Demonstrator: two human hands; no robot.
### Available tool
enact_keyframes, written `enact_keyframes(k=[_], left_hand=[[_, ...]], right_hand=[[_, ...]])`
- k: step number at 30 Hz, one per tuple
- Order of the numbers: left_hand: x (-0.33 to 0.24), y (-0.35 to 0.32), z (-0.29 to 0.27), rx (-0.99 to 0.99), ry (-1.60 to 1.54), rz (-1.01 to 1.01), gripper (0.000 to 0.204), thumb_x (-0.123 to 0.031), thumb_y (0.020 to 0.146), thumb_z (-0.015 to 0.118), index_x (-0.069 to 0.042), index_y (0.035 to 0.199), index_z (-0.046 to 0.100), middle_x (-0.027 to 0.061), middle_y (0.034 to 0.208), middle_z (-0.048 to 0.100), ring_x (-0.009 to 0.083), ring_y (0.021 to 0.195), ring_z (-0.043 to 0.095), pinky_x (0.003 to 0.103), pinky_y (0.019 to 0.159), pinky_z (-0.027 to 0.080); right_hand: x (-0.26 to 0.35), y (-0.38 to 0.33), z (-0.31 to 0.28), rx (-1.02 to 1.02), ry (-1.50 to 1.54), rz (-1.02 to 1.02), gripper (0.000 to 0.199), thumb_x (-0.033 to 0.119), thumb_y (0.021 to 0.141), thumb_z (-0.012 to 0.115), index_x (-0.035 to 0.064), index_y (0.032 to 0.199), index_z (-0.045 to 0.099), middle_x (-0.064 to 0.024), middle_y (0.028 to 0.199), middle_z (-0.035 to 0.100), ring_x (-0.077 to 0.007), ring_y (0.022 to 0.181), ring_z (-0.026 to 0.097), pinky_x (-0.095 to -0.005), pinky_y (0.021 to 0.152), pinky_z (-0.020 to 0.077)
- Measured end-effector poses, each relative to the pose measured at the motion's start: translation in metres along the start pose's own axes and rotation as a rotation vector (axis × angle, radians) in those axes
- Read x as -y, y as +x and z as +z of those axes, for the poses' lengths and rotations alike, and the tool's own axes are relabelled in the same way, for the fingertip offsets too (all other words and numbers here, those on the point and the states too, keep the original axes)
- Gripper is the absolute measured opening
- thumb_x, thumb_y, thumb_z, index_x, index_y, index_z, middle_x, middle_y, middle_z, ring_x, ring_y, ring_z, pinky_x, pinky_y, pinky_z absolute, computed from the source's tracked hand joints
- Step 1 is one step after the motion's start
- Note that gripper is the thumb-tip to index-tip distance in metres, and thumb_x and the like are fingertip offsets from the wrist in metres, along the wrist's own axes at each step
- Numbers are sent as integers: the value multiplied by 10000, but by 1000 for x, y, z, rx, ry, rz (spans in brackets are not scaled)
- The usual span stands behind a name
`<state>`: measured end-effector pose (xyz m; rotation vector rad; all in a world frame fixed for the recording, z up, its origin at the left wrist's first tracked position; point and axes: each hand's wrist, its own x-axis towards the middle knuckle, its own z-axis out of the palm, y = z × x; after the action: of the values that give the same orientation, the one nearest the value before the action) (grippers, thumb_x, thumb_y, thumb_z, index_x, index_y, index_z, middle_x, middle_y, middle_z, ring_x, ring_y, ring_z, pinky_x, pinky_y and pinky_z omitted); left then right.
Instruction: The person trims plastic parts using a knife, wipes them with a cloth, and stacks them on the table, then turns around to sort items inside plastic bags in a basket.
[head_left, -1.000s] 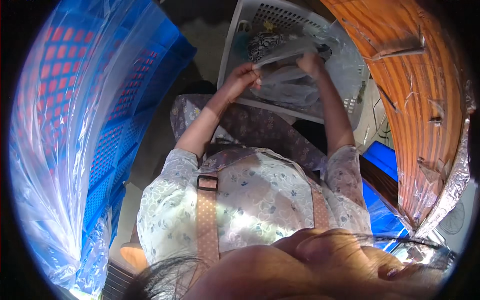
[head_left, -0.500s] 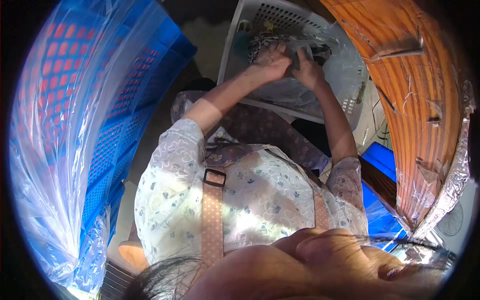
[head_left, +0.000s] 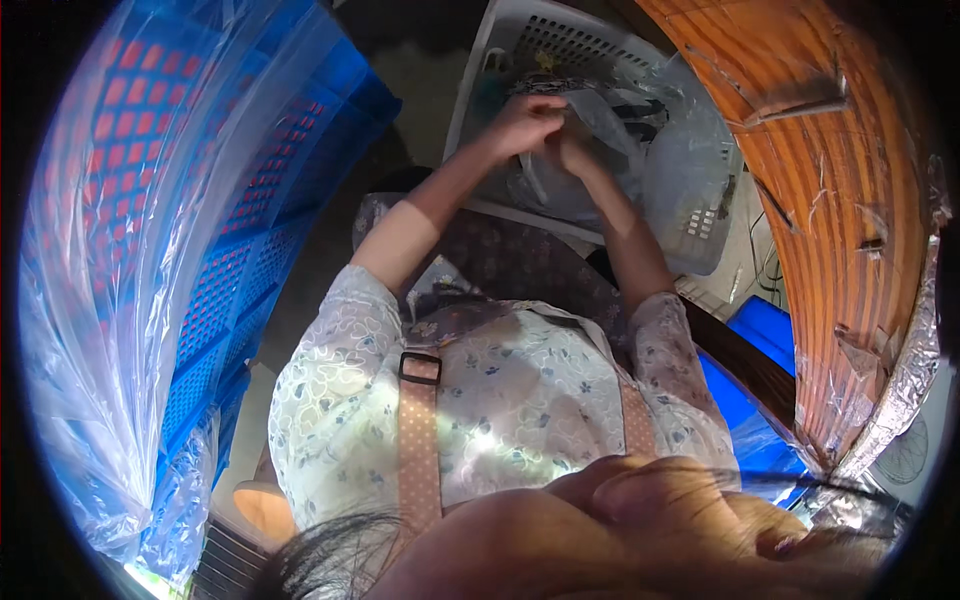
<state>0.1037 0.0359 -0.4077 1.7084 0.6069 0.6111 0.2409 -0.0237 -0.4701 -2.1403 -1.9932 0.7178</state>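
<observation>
Over a light grey perforated plastic basket (head_left: 706, 268), both my hands come close together. My left hand (head_left: 525, 124) is closed, its fingers bent around the edge of a translucent plastic bag (head_left: 605, 122). Right beside it, my right hand (head_left: 568, 148) is also closed at the bag's gathered edge; its fingertips are mostly hidden. The bag spreads from my hands across the middle of the basket. Beyond my left hand lies a black-and-white patterned bundle (head_left: 545, 86), partly covered. More clear plastic film (head_left: 690, 150) lines the basket's right side.
At left stand blue and red perforated crates (head_left: 235, 270) draped with clear plastic sheeting (head_left: 120, 330). An orange-brown wood-grain surface (head_left: 830, 190) with torn tape edges the right side. Below it sits a blue bin (head_left: 765, 330). A round wooden seat (head_left: 265, 510) shows at lower left.
Both hands have drawn back toward my body and closer together. My right fingers, earlier stretched over the bag, are now bent in. The bag has lifted and bunched toward my hands.
</observation>
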Motion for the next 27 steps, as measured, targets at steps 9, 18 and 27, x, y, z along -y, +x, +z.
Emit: enact_keyframes(k=[9,18,27], left_hand=[[-84,-70,-44,-39,-822,-405,467,-174,849,537,-68,1282,398,-84,595,349,23,506,357,191,499,380],[-81,-73,-50,93,-562,-261,235,-177,862,544,-82,1074,579,-91,602,385,1,512,322,188,448,276],[-89,-74,-52,85,-467,-302,202,-142,859,542,-82,1045,598,-94,629,407,0,539,316,176,474,249]], right_hand=[[6,-57,-31,-140,154,-199,314,171,820,522,67,1116,519,-141,1115,539,-269,1032,511,-376,856,404],[-12,-42,-35,-308,137,-324,343,207,827,532,69,1140,518,-139,1164,514,-286,1077,474,-374,914,371],[14,-39,-44,-27,241,-84,368,209,847,528,71,1186,488,-89,1200,496,-198,1089,465,-313,930,357]])
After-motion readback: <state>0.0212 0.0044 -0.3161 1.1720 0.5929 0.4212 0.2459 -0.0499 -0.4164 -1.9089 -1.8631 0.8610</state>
